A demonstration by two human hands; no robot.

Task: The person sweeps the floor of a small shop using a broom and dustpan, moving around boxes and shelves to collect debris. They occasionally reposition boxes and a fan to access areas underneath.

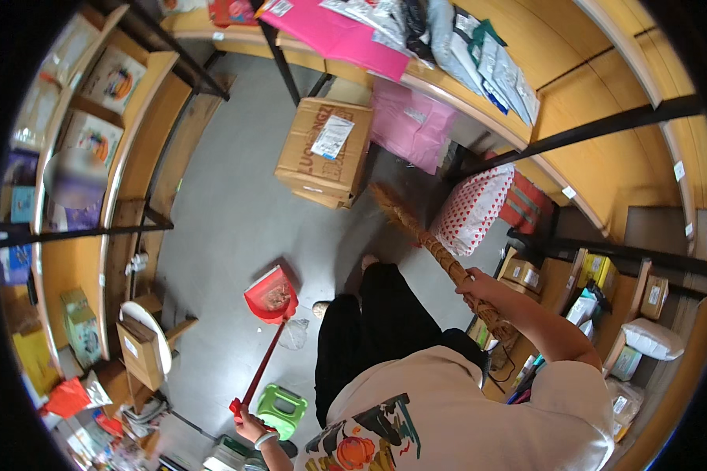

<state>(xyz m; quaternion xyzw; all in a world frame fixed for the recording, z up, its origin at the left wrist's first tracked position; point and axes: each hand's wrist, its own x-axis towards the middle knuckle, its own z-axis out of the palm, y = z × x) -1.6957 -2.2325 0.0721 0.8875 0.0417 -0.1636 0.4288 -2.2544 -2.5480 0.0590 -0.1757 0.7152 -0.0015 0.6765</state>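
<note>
My left hand [251, 425], a pale bangle at its wrist, grips the long handle of a red dustpan [260, 299]. The pan rests on the grey floor with brownish debris inside. A clear crumpled plastic piece [295, 334] lies on the floor beside the handle. In my right hand [476, 286] is a straw broom [442, 252], held by its woven handle. Its bristles point away from me, between a cardboard box [324, 150] and a white bag with red hearts [474, 209]; I cannot tell if they touch the floor.
Wooden shelves with black metal frames line the left side [70, 259] and right side [601, 147], holding boxes and parcels. A pink package [411, 120] sits under the far shelf. A green plastic stool [282, 410] stands near my left hand. Boxes [138, 348] stand at left.
</note>
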